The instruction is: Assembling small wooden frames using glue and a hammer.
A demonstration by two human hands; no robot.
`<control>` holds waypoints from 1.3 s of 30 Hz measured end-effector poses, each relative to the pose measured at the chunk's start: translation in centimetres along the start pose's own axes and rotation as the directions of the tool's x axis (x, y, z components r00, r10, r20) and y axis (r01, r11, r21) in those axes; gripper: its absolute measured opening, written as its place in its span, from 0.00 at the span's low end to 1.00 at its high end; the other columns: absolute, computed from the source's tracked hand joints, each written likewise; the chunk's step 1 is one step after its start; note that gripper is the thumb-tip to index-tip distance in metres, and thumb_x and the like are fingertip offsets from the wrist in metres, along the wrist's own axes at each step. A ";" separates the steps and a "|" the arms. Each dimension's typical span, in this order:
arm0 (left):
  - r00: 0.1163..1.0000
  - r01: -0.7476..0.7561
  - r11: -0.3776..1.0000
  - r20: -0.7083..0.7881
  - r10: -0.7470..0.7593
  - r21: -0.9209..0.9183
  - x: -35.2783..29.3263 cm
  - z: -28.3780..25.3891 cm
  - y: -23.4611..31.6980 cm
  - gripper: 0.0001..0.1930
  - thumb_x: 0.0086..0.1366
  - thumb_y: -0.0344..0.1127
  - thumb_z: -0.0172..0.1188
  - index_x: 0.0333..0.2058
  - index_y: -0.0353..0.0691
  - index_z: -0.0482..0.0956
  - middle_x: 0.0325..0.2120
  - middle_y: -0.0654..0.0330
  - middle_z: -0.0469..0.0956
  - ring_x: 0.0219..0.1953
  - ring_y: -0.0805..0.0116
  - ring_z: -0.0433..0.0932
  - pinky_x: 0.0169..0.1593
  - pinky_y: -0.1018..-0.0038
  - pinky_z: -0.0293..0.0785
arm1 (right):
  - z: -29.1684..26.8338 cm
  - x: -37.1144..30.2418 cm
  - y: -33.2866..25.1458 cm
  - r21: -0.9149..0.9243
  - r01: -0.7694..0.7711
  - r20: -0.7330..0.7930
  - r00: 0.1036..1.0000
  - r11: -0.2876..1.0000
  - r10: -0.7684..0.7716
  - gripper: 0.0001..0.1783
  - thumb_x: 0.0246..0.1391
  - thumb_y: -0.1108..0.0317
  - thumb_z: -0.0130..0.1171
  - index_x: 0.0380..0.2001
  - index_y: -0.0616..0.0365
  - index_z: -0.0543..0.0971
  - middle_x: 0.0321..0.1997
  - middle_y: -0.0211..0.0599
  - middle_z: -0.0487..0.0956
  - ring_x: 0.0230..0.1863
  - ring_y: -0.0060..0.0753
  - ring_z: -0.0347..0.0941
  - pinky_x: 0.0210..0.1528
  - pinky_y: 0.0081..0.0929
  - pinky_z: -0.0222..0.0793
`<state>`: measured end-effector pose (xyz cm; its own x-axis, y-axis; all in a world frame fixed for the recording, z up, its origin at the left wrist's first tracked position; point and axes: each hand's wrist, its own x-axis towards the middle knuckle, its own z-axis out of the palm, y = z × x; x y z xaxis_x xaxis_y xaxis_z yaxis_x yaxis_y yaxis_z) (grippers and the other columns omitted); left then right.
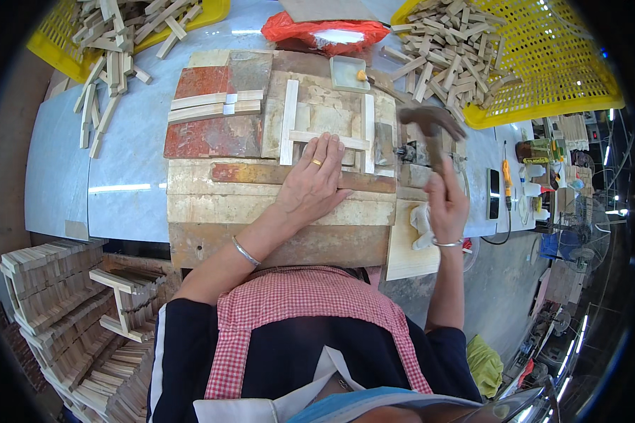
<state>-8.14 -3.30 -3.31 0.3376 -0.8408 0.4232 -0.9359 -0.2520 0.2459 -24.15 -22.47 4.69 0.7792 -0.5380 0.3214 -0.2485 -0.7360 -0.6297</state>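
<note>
My left hand [316, 176] lies with its fingers stretched over the crossbar [353, 143] of an H-shaped frame of pale wood. The frame's left upright [288, 121] and right upright [369, 130] lie on a worn wooden work board [282, 211]. My right hand [447, 204] grips a hammer [430, 121] by its handle, to the right of the frame. The hammer's head is slightly blurred. Left of the frame, two or more pale slats [215, 109] rest side by side on a reddish block [197, 144].
Yellow baskets [557, 74] and heaps of short wooden sticks [448, 53] stand at the back. A red plastic bag [296, 33] and a small square dish [348, 72] lie beyond the frame. Stacked wooden frames [56, 282] fill the lower left. A phone [493, 192] lies at right.
</note>
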 end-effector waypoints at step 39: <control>0.371 0.908 0.317 -0.175 -0.912 0.274 -38.3 -22.2 -6.2 0.13 0.62 0.37 0.58 0.40 0.34 0.72 0.33 0.47 0.74 0.36 0.45 0.74 0.39 0.60 0.70 | -8.6 4.7 17.3 -0.622 0.037 -0.021 0.998 0.782 -0.063 0.18 0.62 0.59 0.50 0.50 0.53 0.77 0.50 0.39 0.78 0.50 0.37 0.72 0.51 0.30 0.66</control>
<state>-13.01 41.07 -1.73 0.9963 0.0015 0.0853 -0.0177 -0.9745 0.2236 -29.77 -41.26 1.33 0.7814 -0.4986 0.3752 -0.5235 -0.8511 -0.0407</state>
